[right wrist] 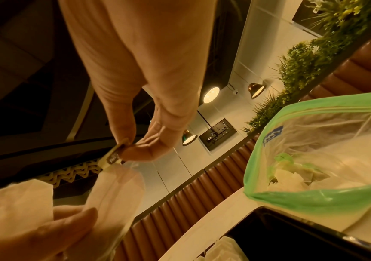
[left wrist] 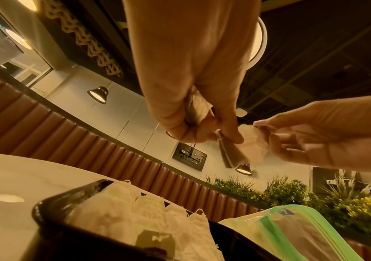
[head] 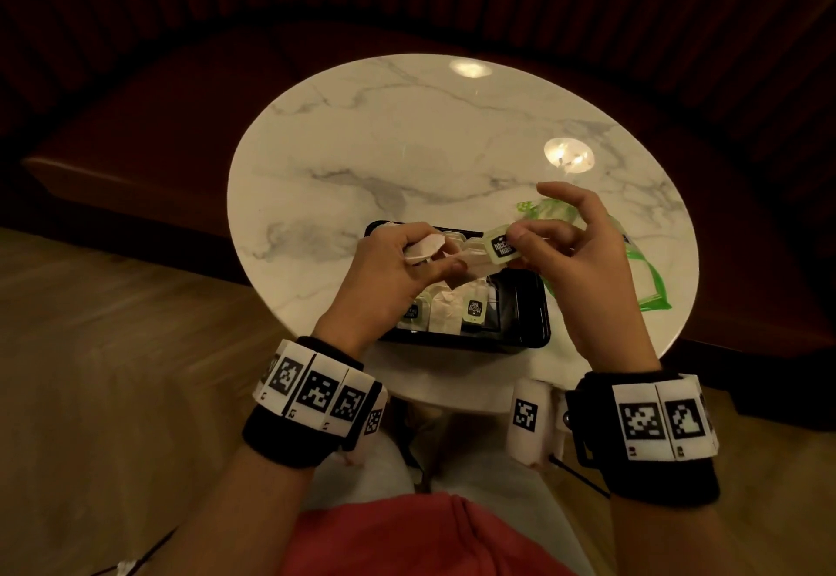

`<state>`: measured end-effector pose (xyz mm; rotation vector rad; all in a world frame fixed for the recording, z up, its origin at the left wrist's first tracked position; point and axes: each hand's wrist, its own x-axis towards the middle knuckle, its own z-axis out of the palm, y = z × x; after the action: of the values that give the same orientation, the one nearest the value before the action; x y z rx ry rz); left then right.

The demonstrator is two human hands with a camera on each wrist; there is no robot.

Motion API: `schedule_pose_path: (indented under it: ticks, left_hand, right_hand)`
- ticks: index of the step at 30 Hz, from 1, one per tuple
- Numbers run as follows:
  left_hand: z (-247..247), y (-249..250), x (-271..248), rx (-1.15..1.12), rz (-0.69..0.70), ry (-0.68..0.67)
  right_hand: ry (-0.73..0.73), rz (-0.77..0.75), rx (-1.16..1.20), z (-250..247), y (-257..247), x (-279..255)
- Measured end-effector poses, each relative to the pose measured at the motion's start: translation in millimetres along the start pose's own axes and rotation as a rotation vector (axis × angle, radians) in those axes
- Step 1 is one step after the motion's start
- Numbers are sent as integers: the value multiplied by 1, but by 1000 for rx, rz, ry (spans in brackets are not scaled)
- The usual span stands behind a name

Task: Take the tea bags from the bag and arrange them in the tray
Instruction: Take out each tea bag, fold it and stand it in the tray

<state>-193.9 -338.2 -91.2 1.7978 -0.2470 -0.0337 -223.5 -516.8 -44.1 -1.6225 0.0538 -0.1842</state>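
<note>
Above the black tray (head: 520, 339), both hands work on white tea bags. My left hand (head: 434, 254) grips one crumpled tea bag (head: 423, 250) in its curled fingers and pinches a second pouch (head: 472, 256) that stretches to the right. My right hand (head: 515, 249) pinches that pouch's green label tag (head: 501, 248) between thumb and fingers. In the left wrist view the left hand (left wrist: 202, 130) clasps a pouch (left wrist: 196, 107). In the right wrist view the right hand (right wrist: 126, 150) nips the tag (right wrist: 114, 156). Several tea bags (head: 445, 313) lie in the tray. The green zip bag (head: 642, 277) lies open to the right.
A round white marble table (head: 407, 145) carries the tray and the zip bag. A brown padded bench (head: 158, 114) curves round its far side. The zip bag (right wrist: 314, 159) holds more tea bags. Wooden floor lies to the left.
</note>
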Motion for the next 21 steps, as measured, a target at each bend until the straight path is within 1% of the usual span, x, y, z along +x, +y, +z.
schedule_pose_path:
  ticks: [4,8,12,16,21]
  left_hand:
    - [-1,3,-2,-33,33,-9]
    - [-2,4,-2,-37,45,-3]
    - [-3,2,-2,-54,38,6]
    - [-2,0,-1,-77,-1,3]
    - [0,-1,0,-73,-25,-43]
  right_hand:
    - [64,55,78,-3,4,3]
    - [97,102,133,-6,7,5]
    - [93,145,193,-8,3,5]
    - [83,184,247,-8,0,5]
    - [88,223,285,-8,1,6]
